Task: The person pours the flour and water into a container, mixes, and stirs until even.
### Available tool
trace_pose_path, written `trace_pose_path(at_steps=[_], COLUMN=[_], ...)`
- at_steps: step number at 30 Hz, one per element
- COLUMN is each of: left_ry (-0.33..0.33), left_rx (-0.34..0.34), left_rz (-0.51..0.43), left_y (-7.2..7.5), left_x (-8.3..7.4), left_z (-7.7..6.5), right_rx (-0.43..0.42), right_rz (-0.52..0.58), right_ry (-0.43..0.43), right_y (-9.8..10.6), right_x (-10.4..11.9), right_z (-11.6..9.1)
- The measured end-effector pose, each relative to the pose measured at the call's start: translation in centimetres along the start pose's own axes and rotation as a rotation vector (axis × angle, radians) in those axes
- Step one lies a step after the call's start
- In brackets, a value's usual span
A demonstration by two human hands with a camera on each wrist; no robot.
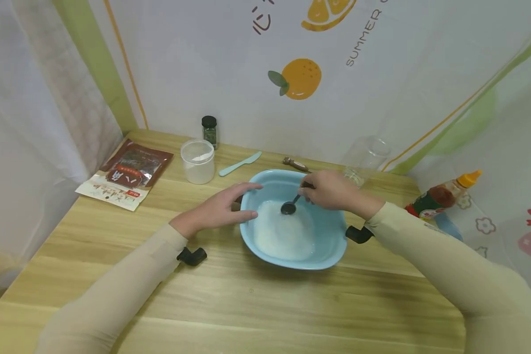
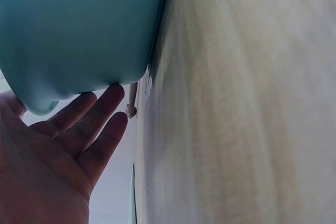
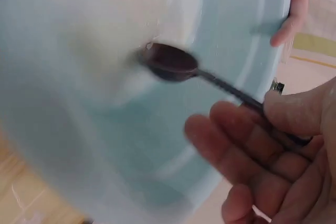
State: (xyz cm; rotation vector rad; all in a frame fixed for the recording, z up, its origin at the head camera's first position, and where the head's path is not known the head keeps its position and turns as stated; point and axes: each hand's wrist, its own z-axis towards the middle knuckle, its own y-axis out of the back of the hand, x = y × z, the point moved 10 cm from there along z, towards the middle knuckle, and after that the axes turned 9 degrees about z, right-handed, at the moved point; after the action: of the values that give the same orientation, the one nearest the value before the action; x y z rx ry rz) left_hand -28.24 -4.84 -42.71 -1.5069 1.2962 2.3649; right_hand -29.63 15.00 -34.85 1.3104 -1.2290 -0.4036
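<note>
Inside a light-blue basin (image 1: 332, 246) lies a layer of whitish liquid (image 1: 283, 241). With thumb and fingers, my right hand (image 1: 332, 189) pinches the handle of a small black spoon (image 1: 288, 208). The round bowl of the spoon (image 3: 170, 62) is over the whitish part of the basin in the right wrist view. My left hand (image 1: 214, 211) rests at the basin's left rim, thumb and index finger reaching over the edge. Seen from the left wrist, its other fingers (image 2: 100, 148) are fairly straight and spread, fingertips right at the basin's outer wall.
Left at the back lie a brown-and-white packet (image 1: 128, 172), a clear tub with white contents (image 1: 198, 162) and a dark-capped spice jar (image 1: 210, 132). Behind the basin are a pale green knife (image 1: 241, 163), a small brown object (image 1: 295, 164) and a clear glass (image 1: 366, 155). A sauce bottle (image 1: 442, 196) leans at right.
</note>
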Motion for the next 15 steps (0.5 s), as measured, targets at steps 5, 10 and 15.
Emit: trace_pose_path(at_steps=[5, 10, 15], left_ry=[0.0, -0.009, -0.012], left_rx=[0.0, 0.0, 0.002], left_rz=[-0.001, -0.009, -0.009], left_y=[0.1, 0.0, -0.1], left_x=[-0.2, -0.3, -0.4], left_z=[0.2, 0.1, 0.1], right_rx=[0.062, 0.245, 0.193], right_rz=[-0.051, 0.098, 0.17], right_ry=[-0.023, 0.093, 0.129], right_y=[-0.4, -2.7, -2.7], right_x=[-0.5, 1.4, 2.0], right_z=[-0.9, -1.2, -0.6])
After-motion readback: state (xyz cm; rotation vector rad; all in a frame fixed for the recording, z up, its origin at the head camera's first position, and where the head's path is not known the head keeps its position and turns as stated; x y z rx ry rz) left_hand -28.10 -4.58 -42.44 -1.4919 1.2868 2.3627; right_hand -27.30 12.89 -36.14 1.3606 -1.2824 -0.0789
